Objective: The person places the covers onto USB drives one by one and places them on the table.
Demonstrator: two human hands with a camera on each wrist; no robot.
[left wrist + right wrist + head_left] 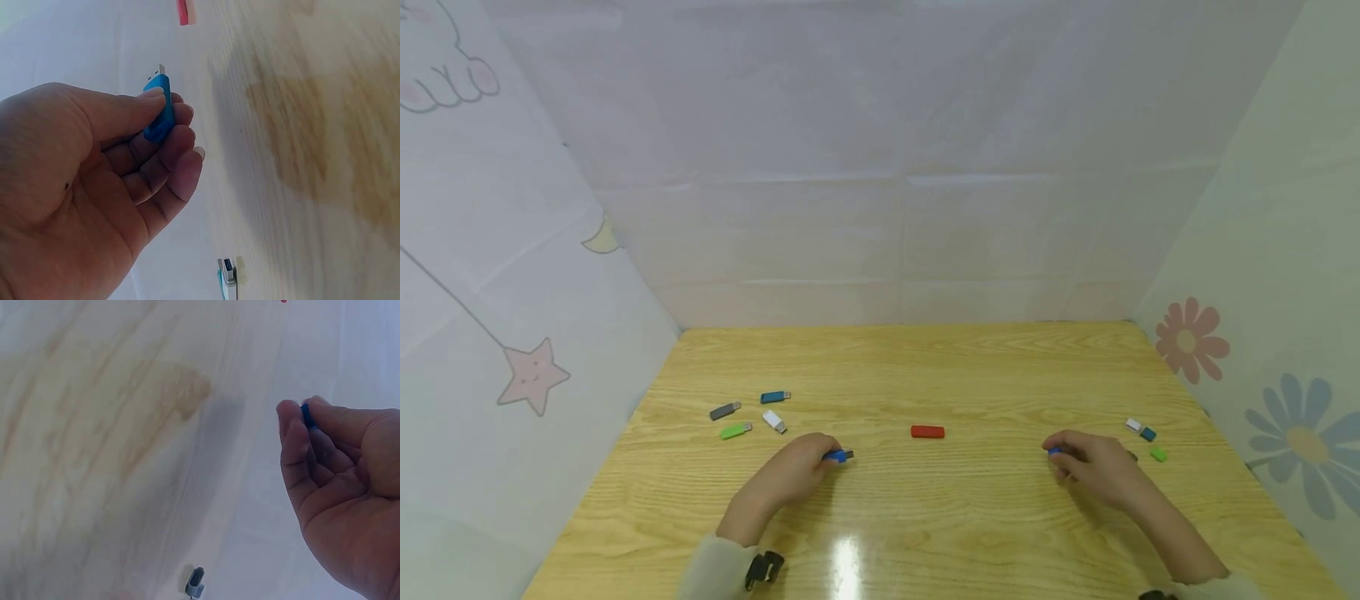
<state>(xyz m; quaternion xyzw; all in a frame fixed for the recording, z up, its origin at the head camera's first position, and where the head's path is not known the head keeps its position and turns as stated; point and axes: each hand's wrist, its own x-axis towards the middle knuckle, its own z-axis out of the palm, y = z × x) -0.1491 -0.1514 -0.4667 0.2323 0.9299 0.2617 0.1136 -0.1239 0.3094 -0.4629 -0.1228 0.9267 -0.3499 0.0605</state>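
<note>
Between thumb and fingers my left hand (801, 468) pinches a blue USB stick (161, 112), its bare metal plug pointing away from the palm. My right hand (1093, 468) holds a small blue cap (307, 417) at its fingertips, well apart from the stick. On the table between the hands lies a red USB stick (927, 432) with no metal plug showing. Left of my left hand are uncapped USB sticks: a white one (773, 421), a green one (735, 431), a grey one (725, 411) and a teal one (775, 397).
Beyond my right hand lie small caps: a white one (1133, 425), a teal one (1148, 434) and a green one (1158, 454). The wooden table (880, 367) meets a pale sheet wall (895, 250) at the back, with printed sheets on both sides.
</note>
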